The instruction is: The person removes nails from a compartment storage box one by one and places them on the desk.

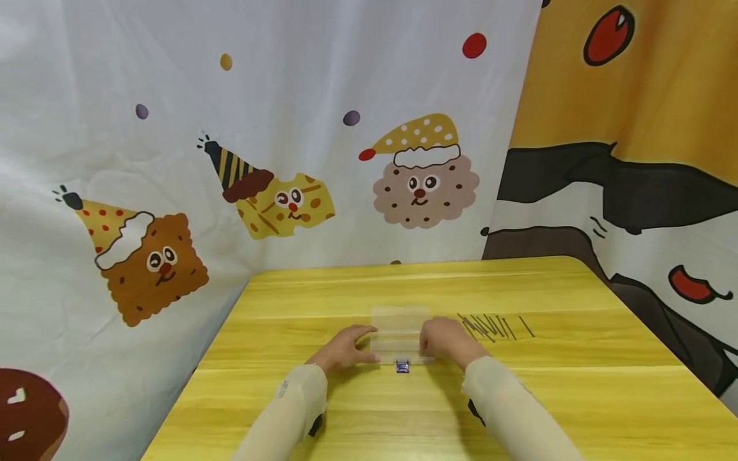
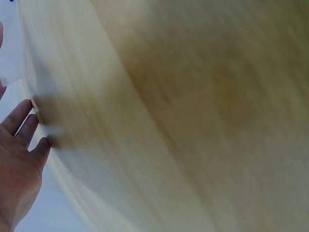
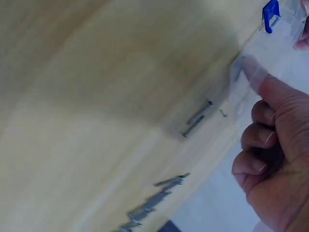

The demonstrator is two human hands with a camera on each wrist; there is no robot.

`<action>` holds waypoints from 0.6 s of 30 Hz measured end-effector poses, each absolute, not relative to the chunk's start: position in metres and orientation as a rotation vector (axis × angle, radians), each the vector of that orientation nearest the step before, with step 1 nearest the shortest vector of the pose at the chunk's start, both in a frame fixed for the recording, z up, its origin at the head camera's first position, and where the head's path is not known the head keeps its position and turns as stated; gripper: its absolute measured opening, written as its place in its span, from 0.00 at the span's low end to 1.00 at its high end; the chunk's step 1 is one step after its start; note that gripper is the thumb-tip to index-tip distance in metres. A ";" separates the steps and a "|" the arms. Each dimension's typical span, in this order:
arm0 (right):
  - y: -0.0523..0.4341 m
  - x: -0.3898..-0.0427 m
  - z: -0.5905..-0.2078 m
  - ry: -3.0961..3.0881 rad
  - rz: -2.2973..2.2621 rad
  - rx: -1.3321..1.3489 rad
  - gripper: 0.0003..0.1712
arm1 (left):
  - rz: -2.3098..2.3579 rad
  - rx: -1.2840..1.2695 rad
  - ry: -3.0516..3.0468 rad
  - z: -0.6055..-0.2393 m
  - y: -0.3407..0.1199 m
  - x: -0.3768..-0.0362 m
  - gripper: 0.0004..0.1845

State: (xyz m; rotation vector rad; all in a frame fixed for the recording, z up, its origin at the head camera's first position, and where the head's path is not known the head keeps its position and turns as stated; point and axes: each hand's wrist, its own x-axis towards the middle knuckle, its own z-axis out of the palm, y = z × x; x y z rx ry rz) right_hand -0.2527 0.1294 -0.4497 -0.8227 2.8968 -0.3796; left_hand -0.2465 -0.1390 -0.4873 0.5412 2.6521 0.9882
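A clear plastic box (image 1: 400,330) with a small blue latch (image 1: 402,366) on its near side lies on the yellow wooden table (image 1: 357,410). My left hand (image 1: 369,346) rests at the box's left end, and the left wrist view shows its fingers (image 2: 21,123) straight. My right hand (image 1: 425,342) is at the box's right end. In the right wrist view its index finger (image 3: 258,77) presses the clear wall while the other fingers curl, and the blue latch (image 3: 270,13) shows beyond. Both forearms wear pale sleeves.
Several thin dark nails (image 1: 492,326) lie loose on the table just right of my right hand, and some nails (image 3: 197,118) show in the right wrist view. Cartoon-printed curtains (image 1: 277,192) hang close behind the table and to its left and right.
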 end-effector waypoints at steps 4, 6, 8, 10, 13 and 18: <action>0.138 -0.254 -0.460 2.880 -0.477 -0.899 0.08 | 0.986 0.546 2.658 -0.488 -0.139 -0.248 0.38; 0.139 -0.256 -0.466 2.880 -0.512 -0.916 0.04 | 0.979 0.542 2.661 -0.489 -0.139 -0.248 0.39; 0.140 -0.257 -0.469 2.878 -0.525 -0.923 0.03 | 0.978 0.540 2.663 -0.489 -0.140 -0.248 0.39; 0.140 -0.258 -0.471 2.884 -0.512 -0.941 0.03 | 0.979 0.537 2.664 -0.489 -0.140 -0.248 0.40; 0.141 -0.259 -0.471 2.871 -0.509 -0.961 0.03 | 0.982 0.530 2.663 -0.489 -0.140 -0.248 0.39; 0.143 -0.260 -0.466 2.781 -0.615 -0.890 0.05 | 0.963 0.526 2.668 -0.488 -0.138 -0.248 0.39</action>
